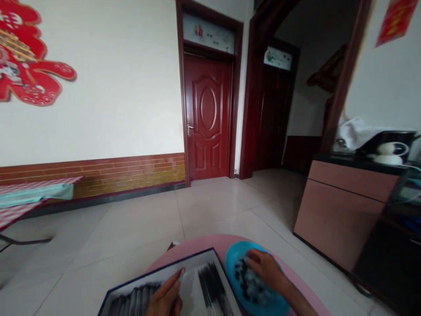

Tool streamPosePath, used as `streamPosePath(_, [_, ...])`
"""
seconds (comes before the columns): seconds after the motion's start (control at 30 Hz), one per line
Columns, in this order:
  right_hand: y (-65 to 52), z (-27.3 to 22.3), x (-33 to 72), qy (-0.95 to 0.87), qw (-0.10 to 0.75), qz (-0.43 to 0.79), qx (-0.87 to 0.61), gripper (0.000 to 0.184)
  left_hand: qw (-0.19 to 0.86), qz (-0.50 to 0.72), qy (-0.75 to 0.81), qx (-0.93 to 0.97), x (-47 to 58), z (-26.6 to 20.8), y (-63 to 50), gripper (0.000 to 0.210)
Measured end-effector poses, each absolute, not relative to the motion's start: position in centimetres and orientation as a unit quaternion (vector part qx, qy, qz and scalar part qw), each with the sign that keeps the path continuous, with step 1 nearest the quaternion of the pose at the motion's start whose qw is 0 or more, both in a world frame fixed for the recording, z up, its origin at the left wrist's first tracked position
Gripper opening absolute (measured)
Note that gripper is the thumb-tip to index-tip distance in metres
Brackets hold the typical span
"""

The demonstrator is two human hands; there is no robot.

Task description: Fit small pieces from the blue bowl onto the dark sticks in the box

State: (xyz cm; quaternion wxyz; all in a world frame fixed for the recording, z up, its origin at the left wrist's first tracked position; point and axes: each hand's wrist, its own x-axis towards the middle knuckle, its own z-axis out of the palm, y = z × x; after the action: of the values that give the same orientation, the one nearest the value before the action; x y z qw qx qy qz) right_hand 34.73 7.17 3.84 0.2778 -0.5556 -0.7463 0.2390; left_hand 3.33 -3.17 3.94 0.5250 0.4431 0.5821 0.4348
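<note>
On a round pink table (194, 241) lies a shallow white box with a dark blue rim (164, 272). Inside it, a row of dark, slim, pen-like pieces (212, 285) is on the right and several dark grey rounded pieces (134, 300) are on the left. My left hand (167, 294) is over the box, fingers closed together, beside a clear, plastic-looking patch; what it grips is unclear. My right hand (265, 267) reaches into a blue bowl (235, 252) of small black and white pieces (248, 283). Its fingers are curled down and blurred, hiding anything they pinch.
A pinkish cabinet (345, 215) with a black top stands at the right, carrying a white rounded device (390, 153) and white cloth. At the left is a table with a checked cloth (23, 213). A red door (208, 118) and a dark archway are at the back.
</note>
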Motion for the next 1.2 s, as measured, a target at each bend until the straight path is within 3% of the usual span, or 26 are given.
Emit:
streamPosePath(0.17, [7.9, 1.0, 37.4, -0.781, 0.170, 0.143, -0.583, 0.027, 0.574, 0.451, 0.545, 0.413, 3.8, 3.8, -3.0, 0.076])
streamPosePath(0.33, [7.6, 2.0, 34.5, -0.771, 0.230, 0.092, -0.586, 0.036, 0.583, 0.451, 0.534, 0.414, 3.8, 2.6, -2.7, 0.069])
streamPosePath(0.47, [6.1, 5.7, 27.0, -0.821, 0.266, 0.136, -0.487, 0.030, 0.582, 0.453, 0.527, 0.422, 4.2, 2.7, -3.0, 0.056])
streamPosePath(0.57, [5.2, 7.2, 20.8, -0.857, 0.248, 0.168, -0.418, 0.029, 0.575, 0.456, 0.535, 0.420, 4.3, 3.6, -3.5, 0.046])
streamPosePath(0.9, [3.8, 1.8, 14.2, -0.916, 0.137, 0.206, -0.315, 0.024, 0.486, 0.414, 0.603, 0.478, -0.2, 6.6, -6.3, 0.034])
streamPosePath(1.07, [3.7, 0.7, 14.3, -0.921, 0.128, 0.198, -0.312, 0.023, 0.376, 0.332, 0.618, 0.606, -1.6, 7.3, -10.1, 0.026])
streamPosePath(1.2, [3.7, 0.3, 13.8, -0.918, 0.129, 0.196, -0.319, 0.023, 0.271, 0.189, 0.640, 0.694, -2.0, 7.4, -13.1, 0.014])
